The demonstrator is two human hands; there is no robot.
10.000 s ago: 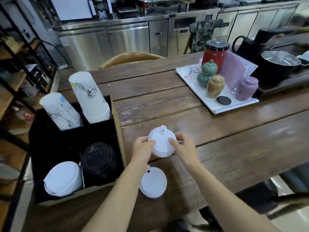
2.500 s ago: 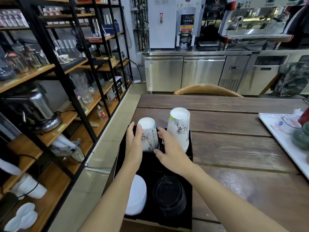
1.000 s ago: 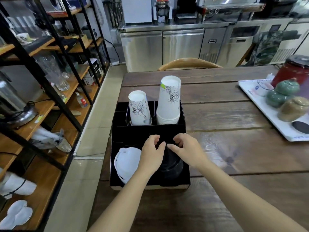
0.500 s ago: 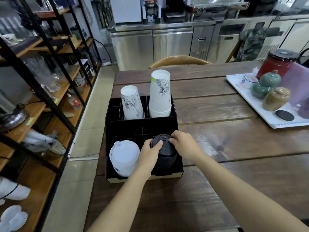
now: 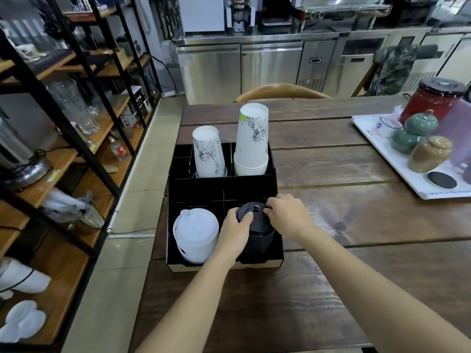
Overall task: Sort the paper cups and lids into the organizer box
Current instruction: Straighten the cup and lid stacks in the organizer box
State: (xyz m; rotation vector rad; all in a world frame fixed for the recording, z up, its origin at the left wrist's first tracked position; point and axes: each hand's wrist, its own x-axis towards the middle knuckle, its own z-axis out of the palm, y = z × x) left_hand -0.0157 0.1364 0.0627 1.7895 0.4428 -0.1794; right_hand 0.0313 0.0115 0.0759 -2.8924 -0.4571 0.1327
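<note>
A black organizer box [image 5: 221, 189] sits at the left end of the wooden table. Its two back compartments hold upside-down white printed paper cups: a short stack [image 5: 209, 152] on the left and a taller stack [image 5: 251, 141] on the right. In the front left compartment lies a stack of white lids [image 5: 195, 234]. The front right compartment holds a stack of black lids [image 5: 257, 231]. My left hand [image 5: 235, 231] grips the black stack from its left side. My right hand [image 5: 288, 215] holds it from the right, fingertips on the top lid.
A white tray [image 5: 367, 138] with small ceramic jars and a red canister stands at the table's right end. A wooden chair back [image 5: 280, 89] is behind the table. Black metal shelving [image 5: 63, 118] with glassware lines the left side; steel counters fill the back.
Both hands stay on the black lid stack in the front right compartment. The view has shifted only slightly since half a second ago; earlier the hands were at the short cup stack.
</note>
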